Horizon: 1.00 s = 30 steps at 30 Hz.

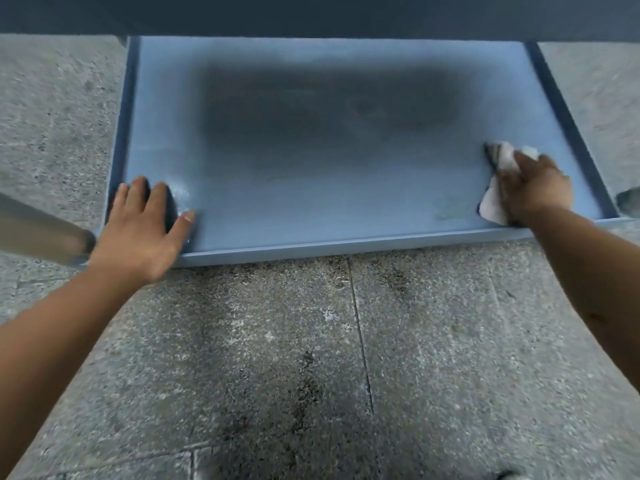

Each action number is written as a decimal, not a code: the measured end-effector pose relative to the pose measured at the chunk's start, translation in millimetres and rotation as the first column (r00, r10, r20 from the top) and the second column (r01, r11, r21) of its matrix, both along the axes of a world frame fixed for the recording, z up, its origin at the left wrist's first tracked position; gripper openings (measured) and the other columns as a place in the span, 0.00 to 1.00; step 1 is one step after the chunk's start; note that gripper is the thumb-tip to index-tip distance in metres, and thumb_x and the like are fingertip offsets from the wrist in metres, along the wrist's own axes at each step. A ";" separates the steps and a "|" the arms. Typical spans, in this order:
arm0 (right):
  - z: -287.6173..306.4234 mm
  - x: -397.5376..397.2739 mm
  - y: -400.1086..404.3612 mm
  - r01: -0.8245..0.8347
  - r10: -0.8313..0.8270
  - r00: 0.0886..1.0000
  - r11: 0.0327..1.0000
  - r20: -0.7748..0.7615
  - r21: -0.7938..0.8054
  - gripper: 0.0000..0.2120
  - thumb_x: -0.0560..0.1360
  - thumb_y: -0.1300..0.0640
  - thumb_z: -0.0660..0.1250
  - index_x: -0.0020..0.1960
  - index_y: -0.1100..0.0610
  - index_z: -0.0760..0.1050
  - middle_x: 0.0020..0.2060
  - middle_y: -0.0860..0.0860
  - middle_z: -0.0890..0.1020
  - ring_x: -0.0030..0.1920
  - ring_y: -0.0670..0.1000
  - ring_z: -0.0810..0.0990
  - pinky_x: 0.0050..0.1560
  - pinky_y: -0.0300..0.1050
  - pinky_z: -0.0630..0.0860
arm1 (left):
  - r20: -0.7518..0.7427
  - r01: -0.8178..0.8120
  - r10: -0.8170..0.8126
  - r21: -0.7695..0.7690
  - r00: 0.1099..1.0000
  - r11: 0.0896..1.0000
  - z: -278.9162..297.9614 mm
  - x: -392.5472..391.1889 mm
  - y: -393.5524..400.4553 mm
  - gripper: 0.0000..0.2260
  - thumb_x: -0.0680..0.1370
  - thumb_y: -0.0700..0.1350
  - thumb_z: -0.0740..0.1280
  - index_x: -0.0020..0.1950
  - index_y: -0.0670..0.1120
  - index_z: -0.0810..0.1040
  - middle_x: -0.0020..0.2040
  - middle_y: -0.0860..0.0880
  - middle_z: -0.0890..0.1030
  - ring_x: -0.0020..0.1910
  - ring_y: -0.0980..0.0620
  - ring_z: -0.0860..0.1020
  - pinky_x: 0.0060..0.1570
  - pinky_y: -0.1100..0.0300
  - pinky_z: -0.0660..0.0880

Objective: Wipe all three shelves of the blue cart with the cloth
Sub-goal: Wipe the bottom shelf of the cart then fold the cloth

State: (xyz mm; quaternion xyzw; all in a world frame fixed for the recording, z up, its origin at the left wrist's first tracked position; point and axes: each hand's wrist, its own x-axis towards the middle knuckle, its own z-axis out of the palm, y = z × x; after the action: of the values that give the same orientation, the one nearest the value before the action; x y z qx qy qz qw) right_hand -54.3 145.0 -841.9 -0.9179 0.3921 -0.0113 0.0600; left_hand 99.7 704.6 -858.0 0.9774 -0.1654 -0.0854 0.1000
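**Both hands on a low blue cart shelf, cloth pressed at the right corner**

A low shelf (311, 202) of the blue cart fills the middle of the head view, a shallow tray with raised rims on its left, right and near edges. A darker blue shelf above (311, 12) overhangs the far side and hides the back of the tray. A broad dark patch sits on the far centre of the shelf surface; whether it is shadow or grime cannot be told. The cart stands on a speckled grey stone floor (277, 358) with a thin seam running toward the viewer and dark stains near the bottom of the picture. A blurred grey post (38, 230) crosses the left edge, just beside the left wrist. A dark shape at the far right, beside the shelf's near-right corner, is too blurred to identify.

The left hand (138, 230) lies flat at the near-left corner of the shelf, its grip spread, fingers straight and apart, the thumb pointing toward the centre; it holds nothing. The right hand (535, 188) bears down on the white cloth (491, 206) near the near-right corner, fingers curled over it, its grip pressing the cloth against the shelf surface. Crumpled ends of the cloth stick out beyond the fingertips and beside the wrist.

The shelf holds only the cloth and the two hands.
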 end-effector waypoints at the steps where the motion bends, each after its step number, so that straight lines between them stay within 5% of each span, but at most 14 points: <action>1: -3.0 -3.6 -6.0 0.027 -0.027 1.000 1.000 -0.014 0.011 0.29 0.78 0.38 0.53 0.73 0.50 0.67 0.73 0.62 0.65 0.72 0.62 0.66 0.72 0.52 0.60 | -0.001 0.004 -0.004 0.020 1.000 1.000 -0.5 0.0 -2.5 0.28 0.79 0.64 0.54 0.70 0.45 0.60 0.74 0.38 0.59 0.75 0.35 0.53 0.74 0.40 0.52; 6: -16.4 3.2 1.6 0.051 -0.050 0.998 0.998 -0.027 0.030 0.27 0.76 0.42 0.60 0.74 0.43 0.62 0.75 0.59 0.61 0.67 0.66 0.68 0.68 0.52 0.64 | -0.052 -0.062 0.067 0.093 0.996 0.994 10.9 3.8 -21.3 0.39 0.68 0.71 0.52 0.65 0.41 0.63 0.67 0.35 0.63 0.70 0.32 0.59 0.68 0.35 0.59; 10: -12.5 7.1 21.9 0.033 -0.033 0.999 0.999 -0.002 0.034 0.28 0.75 0.44 0.61 0.73 0.43 0.61 0.74 0.59 0.60 0.61 0.69 0.71 0.65 0.52 0.66 | -0.025 0.045 -0.044 0.044 0.999 0.998 10.8 -3.5 -82.2 0.37 0.72 0.68 0.54 0.73 0.46 0.60 0.75 0.40 0.58 0.75 0.39 0.54 0.69 0.37 0.58; 18: -2.8 34.0 119.7 -0.220 0.207 0.974 0.959 0.087 0.178 0.28 0.74 0.49 0.60 0.74 0.44 0.60 0.76 0.61 0.56 0.67 0.68 0.67 0.66 0.54 0.66 | -0.070 0.301 -0.307 -0.086 0.949 0.950 -4.9 -36.3 -230.9 0.36 0.79 0.62 0.58 0.79 0.44 0.50 0.80 0.44 0.49 0.79 0.45 0.45 0.75 0.44 0.45; 24: -4.7 49.0 204.0 -0.553 0.535 0.833 0.789 0.144 0.266 0.27 0.79 0.47 0.59 0.77 0.45 0.60 0.78 0.57 0.54 0.74 0.62 0.60 0.71 0.53 0.61 | -0.130 0.265 -0.279 -0.111 0.952 0.958 -6.2 -36.5 -224.9 0.37 0.78 0.53 0.59 0.79 0.41 0.43 0.80 0.44 0.45 0.79 0.48 0.42 0.76 0.49 0.40; 30: -3.1 46.9 158.3 -0.627 0.626 0.774 0.734 0.098 0.261 0.26 0.80 0.51 0.62 0.77 0.48 0.61 0.78 0.59 0.55 0.75 0.61 0.57 0.72 0.51 0.58 | -0.129 0.286 -0.287 -0.023 0.949 0.958 -3.7 -37.3 -224.1 0.38 0.77 0.54 0.58 0.79 0.42 0.41 0.80 0.45 0.41 0.78 0.50 0.40 0.76 0.51 0.39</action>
State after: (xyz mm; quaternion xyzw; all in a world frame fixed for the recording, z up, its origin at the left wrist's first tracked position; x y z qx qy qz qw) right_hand -7.4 303.4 -845.1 -0.9781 0.0578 0.0634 0.1894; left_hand 62.4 480.5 -861.7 0.9351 -0.2988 -0.1628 0.0989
